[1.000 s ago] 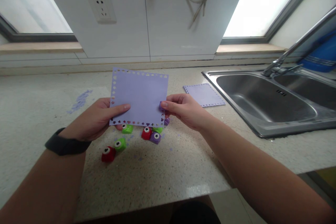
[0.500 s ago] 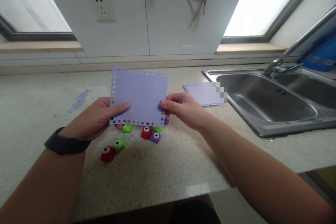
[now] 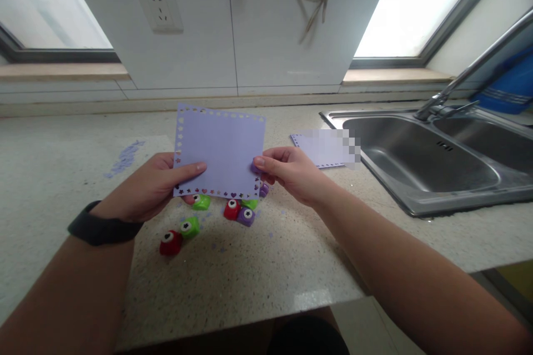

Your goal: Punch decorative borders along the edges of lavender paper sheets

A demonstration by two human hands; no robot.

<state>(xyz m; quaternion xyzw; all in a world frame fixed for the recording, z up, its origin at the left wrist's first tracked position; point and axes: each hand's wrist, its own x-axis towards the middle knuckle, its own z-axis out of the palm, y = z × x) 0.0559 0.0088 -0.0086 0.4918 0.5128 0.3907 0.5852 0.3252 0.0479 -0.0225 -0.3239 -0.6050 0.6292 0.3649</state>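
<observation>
A lilac sheet of paper (image 3: 220,147) is held up above the counter, with small cut-out shapes along its left, top and bottom edges and low on the right edge. My left hand (image 3: 156,186) grips its lower left side, thumb flat on the front. My right hand (image 3: 289,172) pinches a small purple paper punch (image 3: 255,165) at the sheet's right edge; the fingers mostly hide it. Below lie more punches: a red punch (image 3: 170,243), a green punch (image 3: 190,227), another red one (image 3: 232,209) and a purple one (image 3: 246,216). Others are partly covered by the paper.
Another lilac sheet (image 3: 320,150) with punched edges lies to the right, partly blurred out, beside the steel sink (image 3: 416,150). Lilac paper bits (image 3: 125,159) are heaped at the left, and a few are scattered near the punches. A tiled wall with a socket (image 3: 160,8) stands behind the counter.
Almost nothing differs. The sheet and both hands have shifted very slightly up and left in view; both grips stay the same.
</observation>
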